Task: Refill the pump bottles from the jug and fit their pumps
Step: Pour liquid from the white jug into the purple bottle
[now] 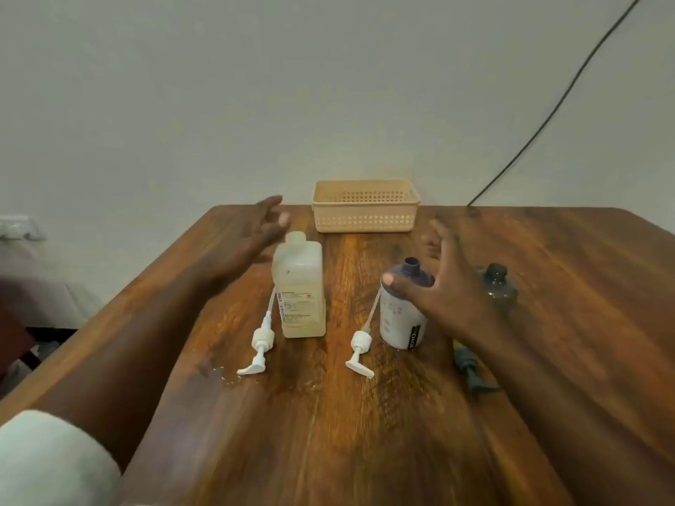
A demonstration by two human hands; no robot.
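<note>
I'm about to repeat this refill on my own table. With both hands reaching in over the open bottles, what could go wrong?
The right hand sweeps close over the uncapped purple bottle and could tip it. The wet patch by the left white pump suggests a spill; the clear square bottle might slide.

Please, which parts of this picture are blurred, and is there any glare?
Head view: both hands, left hand and right hand, are motion-blurred; the dark clear bottle looks soft; a pale sheen crosses the brown wooden table; edges bend from the wide angle.
</note>
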